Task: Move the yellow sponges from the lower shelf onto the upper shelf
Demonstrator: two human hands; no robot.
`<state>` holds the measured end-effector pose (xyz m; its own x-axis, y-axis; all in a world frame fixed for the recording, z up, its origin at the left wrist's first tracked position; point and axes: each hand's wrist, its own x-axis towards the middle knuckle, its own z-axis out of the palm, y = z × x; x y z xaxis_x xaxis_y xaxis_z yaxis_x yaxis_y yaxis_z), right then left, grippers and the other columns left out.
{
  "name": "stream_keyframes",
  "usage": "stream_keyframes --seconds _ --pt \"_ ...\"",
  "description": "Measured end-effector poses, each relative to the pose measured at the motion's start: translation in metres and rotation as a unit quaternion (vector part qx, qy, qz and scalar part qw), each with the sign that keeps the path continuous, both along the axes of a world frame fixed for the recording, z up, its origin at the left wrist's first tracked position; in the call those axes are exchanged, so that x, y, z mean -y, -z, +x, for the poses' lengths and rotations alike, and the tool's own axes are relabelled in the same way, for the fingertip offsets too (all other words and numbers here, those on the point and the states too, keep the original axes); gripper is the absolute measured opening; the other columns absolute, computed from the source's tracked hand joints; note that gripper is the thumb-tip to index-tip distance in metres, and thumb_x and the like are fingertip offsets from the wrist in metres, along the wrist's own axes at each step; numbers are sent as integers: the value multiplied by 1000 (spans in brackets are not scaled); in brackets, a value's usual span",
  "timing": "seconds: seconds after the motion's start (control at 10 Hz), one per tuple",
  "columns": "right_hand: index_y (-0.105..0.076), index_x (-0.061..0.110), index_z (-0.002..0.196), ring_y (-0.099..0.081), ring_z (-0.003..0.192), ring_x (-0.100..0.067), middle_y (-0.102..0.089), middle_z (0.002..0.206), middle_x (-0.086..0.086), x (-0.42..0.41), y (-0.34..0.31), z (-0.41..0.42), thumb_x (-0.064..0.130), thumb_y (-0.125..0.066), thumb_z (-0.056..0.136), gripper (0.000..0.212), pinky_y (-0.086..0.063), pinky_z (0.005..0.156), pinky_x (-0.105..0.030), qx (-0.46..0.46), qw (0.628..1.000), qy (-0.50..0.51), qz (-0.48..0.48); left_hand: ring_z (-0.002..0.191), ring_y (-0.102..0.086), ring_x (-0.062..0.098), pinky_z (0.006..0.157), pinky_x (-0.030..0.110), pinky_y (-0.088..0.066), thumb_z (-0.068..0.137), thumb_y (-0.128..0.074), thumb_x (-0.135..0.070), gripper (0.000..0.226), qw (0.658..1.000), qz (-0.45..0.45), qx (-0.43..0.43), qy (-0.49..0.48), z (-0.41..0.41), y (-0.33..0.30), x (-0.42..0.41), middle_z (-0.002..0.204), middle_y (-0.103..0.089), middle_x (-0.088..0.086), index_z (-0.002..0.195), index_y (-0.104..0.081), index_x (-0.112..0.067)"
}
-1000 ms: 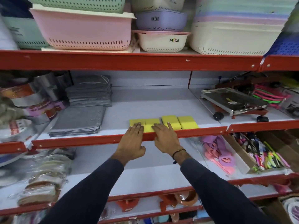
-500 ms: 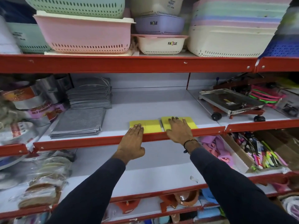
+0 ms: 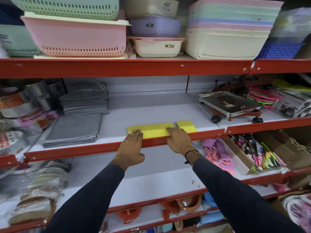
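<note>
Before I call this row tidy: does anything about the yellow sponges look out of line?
Yes. The yellow sponges sit flush in one block, but the rightmost sponge stands apart across a dark gap and looks slightly angled. Left hand and right hand rest flat at the shelf edge.

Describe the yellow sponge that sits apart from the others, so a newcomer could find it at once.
Start at the middle shelf with the white surface, below the plastic baskets. Along its red front lip lies a row of yellow sponges. The lone sponge is at the right end, past a dark gap, just beyond the right hand and untouched.
</note>
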<state>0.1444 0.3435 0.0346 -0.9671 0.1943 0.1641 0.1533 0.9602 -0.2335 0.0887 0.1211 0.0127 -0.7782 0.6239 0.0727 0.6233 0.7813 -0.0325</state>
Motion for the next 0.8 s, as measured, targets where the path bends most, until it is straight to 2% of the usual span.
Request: stream_keyframes --seconds 0.1,0.2,0.3,0.5,0.6,0.7,0.8 --pt "-23 31 159 -29 153 -36 -33 164 -17 -26 -9 5 50 -39 89 75 -18 124 -57 -11 997 71 -18 164 -2 28 132 37 1 93 -53 -35 92 1000 2 -7 1 -3 3 2 176 -2 18 166 -7 -2" --pt "-9 40 160 -21 155 -35 -27 164 -23 -42 -2 15 56 -35 97 70 -9 126 -57 57 993 99 -16 164 -3 30 134 41 -4 93 -53 -42 95 1000 -4 -13 -1 -3 7 1 176 -3 18 166 -7 -2" --pt "-11 44 159 -21 155 -37 -28 163 -26 -33 7 18 59 -31 96 68 -8 128 -55 65 995 76 6 164 -4 30 134 42 -7 91 -55 -44 97 1000 7 -8 -9 -4 9 0 176 -5 18 165 -8 -2" --pt "-18 47 157 -12 157 -37 -18 167 -23 -10 12 21 57 -32 98 62 -5 129 -51 75 995 65 14 164 -4 29 134 41 -6 92 -57 -45 98 1000 16 1 -16 2 6 -2 176 -4 17 166 -7 -3" --pt "-18 47 157 -12 157 -37 -18 167 -22 -7 8 24 60 -30 97 62 -7 128 -55 88 994 61 15 164 -3 29 134 41 -6 96 -53 -50 96 1000 16 10 -18 4 2 0 177 -2 16 166 -6 -5" --pt "-14 48 157 -12 159 -32 -18 170 -15 -4 4 30 73 -32 93 71 -5 127 -60 61 997 46 20 164 -4 28 133 47 -3 98 -31 -65 93 999 27 -28 -1 8 -1 7 178 2 9 167 -5 -10" --pt "-10 46 158 -11 160 -30 -16 172 -8 5 -10 36 82 -33 86 83 -6 126 -64 -40 998 29 46 164 -5 30 132 55 -3 96 -22 -70 91 986 118 -117 23 13 -15 17 178 0 3 168 -12 -15"
